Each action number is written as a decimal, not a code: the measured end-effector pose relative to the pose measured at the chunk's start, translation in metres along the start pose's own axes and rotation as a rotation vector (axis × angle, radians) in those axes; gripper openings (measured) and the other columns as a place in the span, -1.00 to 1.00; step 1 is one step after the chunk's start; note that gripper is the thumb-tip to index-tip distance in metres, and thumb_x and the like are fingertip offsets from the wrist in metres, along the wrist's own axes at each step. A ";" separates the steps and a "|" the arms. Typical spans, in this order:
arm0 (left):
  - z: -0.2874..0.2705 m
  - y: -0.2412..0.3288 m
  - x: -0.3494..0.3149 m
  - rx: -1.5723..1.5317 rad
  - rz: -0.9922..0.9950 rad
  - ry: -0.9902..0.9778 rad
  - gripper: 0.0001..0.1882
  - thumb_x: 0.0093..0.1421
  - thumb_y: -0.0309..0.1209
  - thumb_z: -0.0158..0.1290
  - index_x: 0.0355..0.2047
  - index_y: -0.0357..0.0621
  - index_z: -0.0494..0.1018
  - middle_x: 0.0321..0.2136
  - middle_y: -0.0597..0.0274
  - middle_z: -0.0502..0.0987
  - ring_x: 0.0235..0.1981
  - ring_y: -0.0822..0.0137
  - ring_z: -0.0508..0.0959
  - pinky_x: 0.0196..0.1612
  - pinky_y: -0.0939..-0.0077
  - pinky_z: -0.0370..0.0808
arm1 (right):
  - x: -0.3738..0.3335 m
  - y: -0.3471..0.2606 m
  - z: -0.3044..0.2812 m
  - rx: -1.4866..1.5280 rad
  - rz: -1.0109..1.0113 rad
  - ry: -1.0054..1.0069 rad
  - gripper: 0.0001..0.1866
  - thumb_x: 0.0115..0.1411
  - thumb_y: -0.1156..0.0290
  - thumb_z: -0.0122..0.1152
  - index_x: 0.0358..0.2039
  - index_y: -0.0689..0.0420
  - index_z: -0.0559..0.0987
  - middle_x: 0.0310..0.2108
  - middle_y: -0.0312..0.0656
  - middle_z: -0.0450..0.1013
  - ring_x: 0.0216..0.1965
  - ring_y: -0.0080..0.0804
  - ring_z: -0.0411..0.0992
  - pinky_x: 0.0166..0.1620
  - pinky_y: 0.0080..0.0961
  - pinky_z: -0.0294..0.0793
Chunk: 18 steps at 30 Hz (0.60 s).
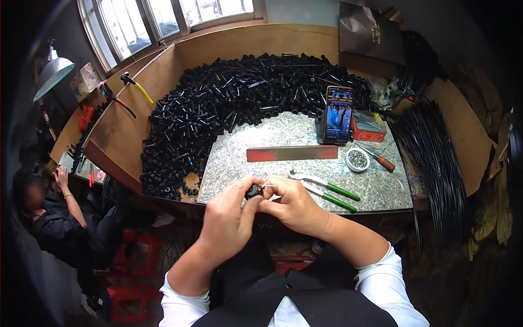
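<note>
Both of my hands meet over the front edge of the speckled stone worktop. My left hand (pixel 231 212) is closed around a small round black tubular part (pixel 251 192), its end turned up between thumb and fingers. Pressed up against the same part, my right hand (pixel 294 204) pinches with thumb and forefinger. A thin pale sliver (pixel 268 186) shows at the right fingertips; what it is cannot be made out. Just beyond my right hand lie pliers with green handles (pixel 340 199), jaws pointing left. Farther back rests a flat red and grey bar (pixel 292 153).
A large heap of black tubular parts (pixel 185 114) fills the back and left. A phone (pixel 338 114) stands upright beside a red box (pixel 369 126), a white bowl of small metal bits (pixel 357 159) and a screwdriver (pixel 385 164). Black rods (pixel 436 169) lie right. Another person (pixel 60 218) sits left.
</note>
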<state>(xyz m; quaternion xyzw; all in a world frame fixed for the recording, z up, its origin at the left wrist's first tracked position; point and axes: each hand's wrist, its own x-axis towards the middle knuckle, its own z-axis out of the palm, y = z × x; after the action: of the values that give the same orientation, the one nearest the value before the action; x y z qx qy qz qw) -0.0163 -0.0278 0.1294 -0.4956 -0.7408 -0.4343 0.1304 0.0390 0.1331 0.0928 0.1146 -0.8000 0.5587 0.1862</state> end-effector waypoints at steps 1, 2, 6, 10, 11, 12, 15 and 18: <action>0.011 0.000 -0.004 -0.019 0.004 0.086 -0.68 0.08 -0.58 0.11 -0.14 -0.34 0.37 -0.44 0.01 0.52 -0.43 0.21 0.58 -0.39 0.45 0.46 | 0.001 0.002 0.002 -0.057 -0.040 0.027 -0.85 0.03 0.51 0.24 -0.46 0.29 0.46 -0.49 -0.08 0.39 -0.46 -0.24 0.41 -0.37 -0.39 0.39; 0.019 -0.002 -0.007 -0.019 -0.001 0.087 -0.68 0.08 -0.58 0.11 -0.14 -0.34 0.37 -0.44 0.01 0.52 -0.43 0.21 0.58 -0.39 0.45 0.46 | 0.001 0.004 0.006 -0.056 -0.039 0.023 -0.85 0.03 0.51 0.24 -0.46 0.29 0.46 -0.49 -0.08 0.39 -0.46 -0.24 0.41 -0.37 -0.39 0.39; 0.039 -0.015 -0.012 0.099 -0.033 0.280 -0.80 0.09 -0.55 0.12 -0.30 -0.27 0.33 -0.49 0.04 0.47 -0.53 0.15 0.54 -0.48 0.39 0.42 | -0.001 0.016 0.021 -0.194 -0.171 0.167 -0.86 -0.01 0.57 0.21 -0.44 0.29 0.44 -0.41 -0.06 0.41 -0.38 -0.18 0.43 -0.32 -0.40 0.42; 0.045 -0.028 -0.017 0.077 -0.034 0.262 -0.76 0.12 -0.55 0.08 -0.23 -0.28 0.29 -0.52 0.02 0.45 -0.55 0.04 0.52 -0.49 0.30 0.43 | -0.009 0.019 0.018 -0.144 -0.079 0.083 -0.78 -0.02 0.57 0.27 -0.43 0.28 0.38 -0.36 -0.04 0.38 -0.36 -0.14 0.41 -0.32 -0.35 0.42; 0.045 -0.032 -0.019 0.056 -0.029 0.265 -0.73 0.13 -0.59 0.05 -0.19 -0.28 0.26 -0.53 0.03 0.45 -0.58 0.09 0.53 -0.51 0.31 0.43 | -0.013 0.019 0.018 -0.105 -0.063 0.073 -0.74 -0.03 0.55 0.29 -0.43 0.28 0.35 -0.36 -0.02 0.36 -0.37 -0.09 0.38 -0.31 -0.28 0.40; 0.046 -0.035 -0.021 0.060 -0.037 0.271 -0.73 0.13 -0.59 0.05 -0.19 -0.28 0.26 -0.53 0.03 0.45 -0.58 0.09 0.53 -0.51 0.31 0.43 | -0.018 0.021 0.015 -0.101 -0.063 0.062 -0.74 -0.03 0.55 0.29 -0.43 0.28 0.35 -0.36 -0.02 0.36 -0.37 -0.09 0.38 -0.31 -0.28 0.40; 0.049 -0.046 -0.025 -0.223 -0.137 0.306 -0.59 0.13 -0.71 -0.04 -0.04 -0.29 0.11 -0.60 0.14 0.39 -0.63 0.34 0.50 -0.56 0.50 0.40 | -0.035 0.030 -0.006 -0.432 -0.069 0.048 -0.67 -0.05 0.50 0.37 -0.41 0.23 0.35 -0.26 -0.01 0.37 -0.31 -0.15 0.43 -0.29 -0.40 0.45; 0.051 -0.041 -0.025 -0.274 -0.175 0.289 -0.68 0.22 -0.66 -0.14 -0.04 -0.28 0.09 -0.62 0.26 0.33 -0.63 0.49 0.44 -0.54 0.61 0.43 | -0.052 0.047 -0.035 -0.826 -0.045 0.079 -0.69 -0.01 0.42 0.33 -0.42 0.25 0.34 -0.24 0.03 0.35 -0.27 -0.04 0.38 -0.20 -0.29 0.41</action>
<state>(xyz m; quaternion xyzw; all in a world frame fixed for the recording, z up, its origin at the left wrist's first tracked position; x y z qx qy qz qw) -0.0274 -0.0095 0.0624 -0.3752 -0.6886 -0.6071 0.1286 0.0737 0.1807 0.0412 0.0262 -0.9465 0.1904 0.2591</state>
